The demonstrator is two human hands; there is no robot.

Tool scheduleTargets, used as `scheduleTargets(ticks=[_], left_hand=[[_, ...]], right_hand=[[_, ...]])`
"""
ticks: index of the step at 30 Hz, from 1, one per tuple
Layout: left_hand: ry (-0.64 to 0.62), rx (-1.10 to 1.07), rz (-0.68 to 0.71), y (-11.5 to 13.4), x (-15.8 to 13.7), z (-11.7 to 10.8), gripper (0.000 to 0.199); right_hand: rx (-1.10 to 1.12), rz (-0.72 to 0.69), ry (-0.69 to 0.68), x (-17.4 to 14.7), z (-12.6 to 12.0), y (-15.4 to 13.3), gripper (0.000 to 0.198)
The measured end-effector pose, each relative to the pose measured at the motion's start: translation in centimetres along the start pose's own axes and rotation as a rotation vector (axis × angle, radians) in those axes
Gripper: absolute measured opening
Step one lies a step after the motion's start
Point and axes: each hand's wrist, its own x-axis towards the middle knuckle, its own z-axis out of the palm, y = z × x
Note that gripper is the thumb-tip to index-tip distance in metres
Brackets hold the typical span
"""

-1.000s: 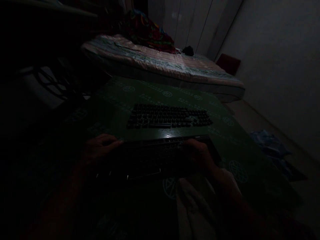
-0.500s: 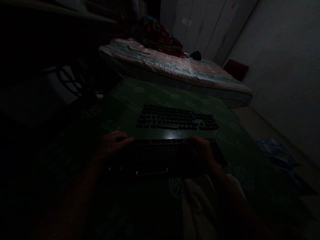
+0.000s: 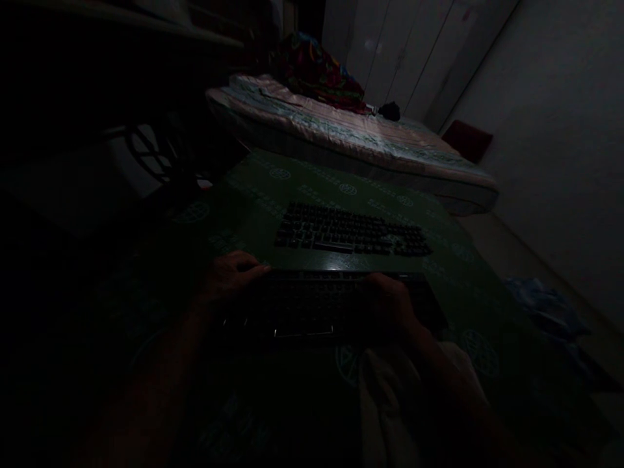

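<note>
A black keyboard base lies in front of me, and it looks as if its keycaps are off, though the picture is very dark. At its left end, my left hand grips the far left edge, thumb along the top. My right hand is closed and rests over the right half of the base. Its fingertips are in shadow, so what they hold, if anything, is hidden. Beyond the base, loose black keycaps lie set out in rows in a keyboard's layout.
A pale cloth lies near my right forearm on the green patterned tabletop. Behind the table stands a bed with a red patterned blanket. A dark spoked wheel is at left, and a bluish bundle lies at right.
My right hand has shifted slightly left and nearer to me over the keyboard base. My left hand keeps its grip. The whole view has swung a little, moving the scene to the right.
</note>
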Motion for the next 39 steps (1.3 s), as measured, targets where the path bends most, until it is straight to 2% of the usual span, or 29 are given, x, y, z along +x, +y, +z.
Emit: scheduleTargets(ticks=[4,7,11,17,21,24,27,29,31,33,36,39], left_hand=[[0.007,0.010,0.008,0.1,0.0,0.0,0.043],[-0.003,0.028,0.012,-0.2,0.1,0.1,0.041],[-0.004,0.009,0.040,-0.5,0.2,0.2,0.041],[-0.012,0.006,0.052,-0.5,0.1,0.2,0.040],[-0.006,0.002,0.064,-0.9,0.3,0.5,0.039],[-0.002,-0.006,0.067,-1.0,0.3,0.6,0.038],[0.003,-0.006,0.070,-1.0,0.2,0.6,0.039],[0.000,0.001,0.065,-0.9,0.1,0.5,0.039],[-0.009,0.009,0.057,-0.8,0.1,0.5,0.038],[-0.022,0.018,0.057,-0.7,0.1,0.4,0.038],[-0.020,0.032,0.055,-0.7,0.1,0.5,0.037],[-0.014,0.026,0.069,-0.7,-0.1,0.6,0.038]], right_hand=[[0.080,-0.091,-0.050,-1.3,0.2,-0.2,0.010],[0.106,-0.045,-0.012,-1.1,-0.2,-0.5,0.010],[0.038,0.023,0.044,-0.3,0.1,-0.9,0.011],[0.099,-0.032,0.009,-1.2,0.9,-1.6,0.010],[0.097,-0.018,0.001,-0.9,1.6,-2.6,0.010],[0.055,-0.098,-0.082,-0.4,2.3,-3.6,0.010],[-0.052,-0.194,-0.247,0.0,1.6,-4.1,0.015],[-0.151,-0.188,-0.330,0.2,0.5,-4.0,0.017],[-0.200,-0.141,-0.349,0.3,-0.6,-3.7,0.017],[-0.117,-0.121,-0.313,0.4,-0.7,-3.4,0.014],[0.072,-0.153,-0.186,0.3,0.6,-3.2,0.014],[0.110,-0.201,-0.206,0.1,1.4,-3.0,0.013]])
